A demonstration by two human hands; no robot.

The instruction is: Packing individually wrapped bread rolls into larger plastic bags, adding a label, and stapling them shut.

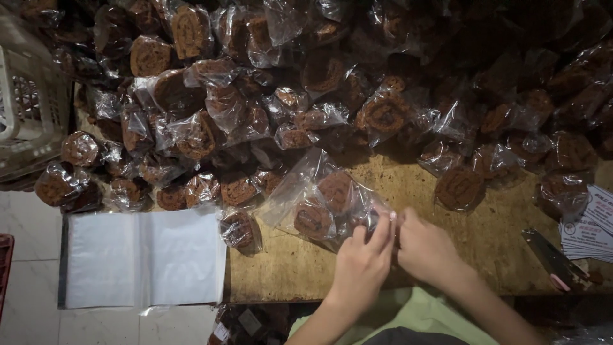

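A great heap of bagged brown rolled cakes fills the far half of the wooden table, spreading from nine o'clock round through twelve to three. At seven o'clock a stack of flat clear bags lies squared off at the table's edge, and at ten o'clock a pale plastic crate pokes in from the side. Now the middle: a clear plastic bag holding two round cake slices lies just this side of the heap, its open end pointing toward five o'clock. The left hand is on it, fingers drawn together and pinching the bag's edge. The right hand sits touching the left, at the same edge, its fingertips tucked under so I can't tell how they're set. At four o'clock a small stack of white printed cards sits near a dark flat tool.
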